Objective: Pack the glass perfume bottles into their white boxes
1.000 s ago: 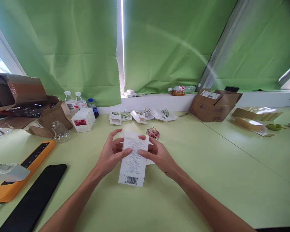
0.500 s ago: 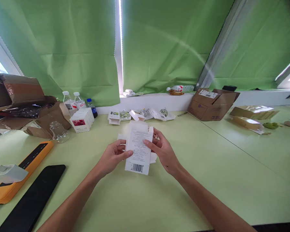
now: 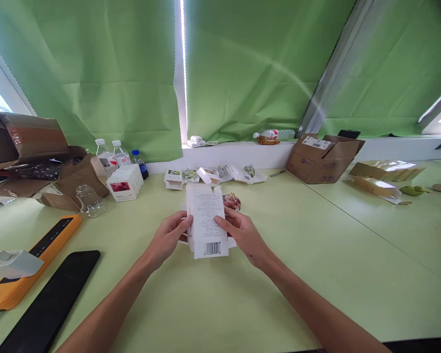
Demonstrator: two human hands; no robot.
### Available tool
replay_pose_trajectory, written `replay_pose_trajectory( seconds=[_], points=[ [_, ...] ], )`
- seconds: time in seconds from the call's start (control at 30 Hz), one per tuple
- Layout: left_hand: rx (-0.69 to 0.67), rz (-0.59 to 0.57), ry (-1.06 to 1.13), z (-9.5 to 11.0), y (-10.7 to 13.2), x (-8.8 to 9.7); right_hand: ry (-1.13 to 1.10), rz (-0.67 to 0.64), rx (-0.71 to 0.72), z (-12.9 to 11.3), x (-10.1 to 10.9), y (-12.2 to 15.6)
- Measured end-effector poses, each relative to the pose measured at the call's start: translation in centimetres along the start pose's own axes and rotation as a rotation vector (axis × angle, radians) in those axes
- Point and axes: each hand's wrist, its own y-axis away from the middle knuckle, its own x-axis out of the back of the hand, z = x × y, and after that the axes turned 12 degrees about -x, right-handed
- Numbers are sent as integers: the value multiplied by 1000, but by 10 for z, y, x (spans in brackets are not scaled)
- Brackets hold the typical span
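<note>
The left hand [image 3: 165, 240] and the right hand [image 3: 242, 236] both held a white paper box [image 3: 208, 220] with a barcode on its near end, a little above the pale green worktop [image 3: 297, 294]. Just on the far side of the box stood a round red glass ornament [image 3: 231, 202].

White carton [image 3: 206, 215] w/ barcode [image 3: 213, 248], flaps [image 3: 232, 242] open
</note>
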Motion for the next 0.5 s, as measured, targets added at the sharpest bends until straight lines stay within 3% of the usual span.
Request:
replay_pose_trajectory(
  seconds=[0.5],
  points=[
    [-7,12,115,-1,3,-1,181,3,-31,5,-1,0]
  ],
)
